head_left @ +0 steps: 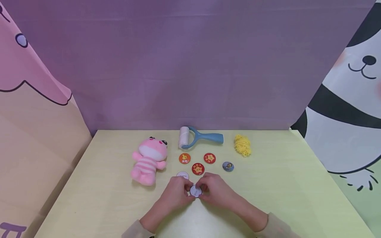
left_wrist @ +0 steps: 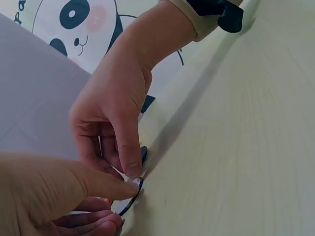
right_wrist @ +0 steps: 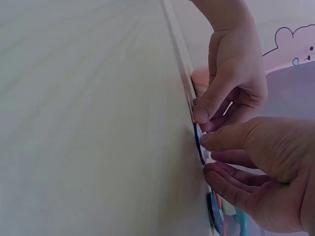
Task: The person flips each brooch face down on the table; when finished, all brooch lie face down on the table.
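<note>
On the pale table (head_left: 276, 188) is laid a pink plush toy (head_left: 147, 163). From it, a blue-handled roller (head_left: 209, 136) is seen at two o'clock, the left hand (head_left: 176, 192) and right hand (head_left: 216, 190) at four, yellow yarn (head_left: 242, 145) at three. By both hands, a white badge (head_left: 194, 192) is pinched at four o'clock.

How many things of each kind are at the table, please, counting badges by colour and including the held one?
Red badges: 2
Pale badges: 2
Orange badge: 1
Blue badge: 1
Plush: 1
Roller: 1
Yarn bundle: 1
Total: 9
</note>
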Demonstrator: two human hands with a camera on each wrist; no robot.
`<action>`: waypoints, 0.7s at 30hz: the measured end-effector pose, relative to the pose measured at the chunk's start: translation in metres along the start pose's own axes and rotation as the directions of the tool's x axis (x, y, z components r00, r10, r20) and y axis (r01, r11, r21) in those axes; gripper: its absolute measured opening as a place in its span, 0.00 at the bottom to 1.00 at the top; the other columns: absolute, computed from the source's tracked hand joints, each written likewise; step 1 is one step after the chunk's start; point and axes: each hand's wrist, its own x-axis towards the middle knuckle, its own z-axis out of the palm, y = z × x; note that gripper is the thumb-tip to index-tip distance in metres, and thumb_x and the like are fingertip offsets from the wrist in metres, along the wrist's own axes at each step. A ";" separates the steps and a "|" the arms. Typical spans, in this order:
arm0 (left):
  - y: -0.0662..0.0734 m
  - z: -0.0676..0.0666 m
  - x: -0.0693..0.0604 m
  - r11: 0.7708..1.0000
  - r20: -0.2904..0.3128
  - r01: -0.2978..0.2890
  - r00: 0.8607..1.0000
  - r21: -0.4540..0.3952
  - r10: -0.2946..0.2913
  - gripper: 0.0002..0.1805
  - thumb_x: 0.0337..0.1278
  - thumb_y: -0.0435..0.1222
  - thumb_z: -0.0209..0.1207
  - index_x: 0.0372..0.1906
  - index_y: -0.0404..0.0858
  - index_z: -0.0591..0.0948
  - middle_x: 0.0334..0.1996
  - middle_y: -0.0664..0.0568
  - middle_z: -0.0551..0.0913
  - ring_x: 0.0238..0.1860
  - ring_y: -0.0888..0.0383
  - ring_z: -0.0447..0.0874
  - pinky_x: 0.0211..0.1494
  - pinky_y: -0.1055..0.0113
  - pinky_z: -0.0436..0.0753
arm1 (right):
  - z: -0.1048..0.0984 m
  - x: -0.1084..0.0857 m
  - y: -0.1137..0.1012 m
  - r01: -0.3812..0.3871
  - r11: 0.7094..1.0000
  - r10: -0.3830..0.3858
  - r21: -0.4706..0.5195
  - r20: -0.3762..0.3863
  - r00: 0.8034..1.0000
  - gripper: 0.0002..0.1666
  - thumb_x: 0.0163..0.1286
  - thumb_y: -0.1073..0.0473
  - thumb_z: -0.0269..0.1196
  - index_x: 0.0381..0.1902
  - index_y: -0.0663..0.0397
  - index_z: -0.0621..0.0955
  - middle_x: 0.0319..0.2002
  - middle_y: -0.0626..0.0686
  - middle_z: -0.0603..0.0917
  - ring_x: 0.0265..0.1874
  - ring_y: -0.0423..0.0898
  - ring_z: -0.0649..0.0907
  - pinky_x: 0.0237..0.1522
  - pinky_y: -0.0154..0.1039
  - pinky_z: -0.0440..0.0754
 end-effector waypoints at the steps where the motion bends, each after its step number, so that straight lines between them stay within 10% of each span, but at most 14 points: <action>1: 0.000 -0.001 0.000 1.000 -0.006 -0.006 1.000 0.008 0.006 0.17 0.47 0.36 0.81 0.43 0.33 0.92 0.25 0.55 0.84 0.28 0.67 0.73 0.32 0.76 0.78 | -0.002 0.000 0.001 -0.007 1.000 0.007 -0.004 -0.003 1.000 0.12 0.60 0.64 0.78 0.43 0.56 0.91 0.34 0.46 0.86 0.34 0.36 0.80 0.39 0.29 0.84; 11: 0.021 0.000 0.016 0.999 -0.022 -0.027 0.999 0.019 0.027 0.20 0.54 0.38 0.78 0.51 0.34 0.90 0.37 0.49 0.91 0.33 0.65 0.83 0.40 0.74 0.84 | -0.046 -0.008 0.022 -0.091 0.995 0.086 -0.037 -0.122 0.989 0.12 0.64 0.65 0.74 0.46 0.58 0.89 0.40 0.52 0.89 0.33 0.36 0.85 0.38 0.31 0.84; 21: 0.030 0.023 0.033 0.996 -0.003 -0.060 0.998 0.068 0.060 0.23 0.55 0.38 0.79 0.56 0.37 0.90 0.42 0.51 0.93 0.34 0.66 0.80 0.39 0.76 0.80 | -0.053 -0.020 0.036 -0.142 0.990 0.142 0.004 -0.056 0.988 0.14 0.62 0.66 0.75 0.47 0.57 0.89 0.40 0.51 0.89 0.32 0.37 0.83 0.34 0.30 0.83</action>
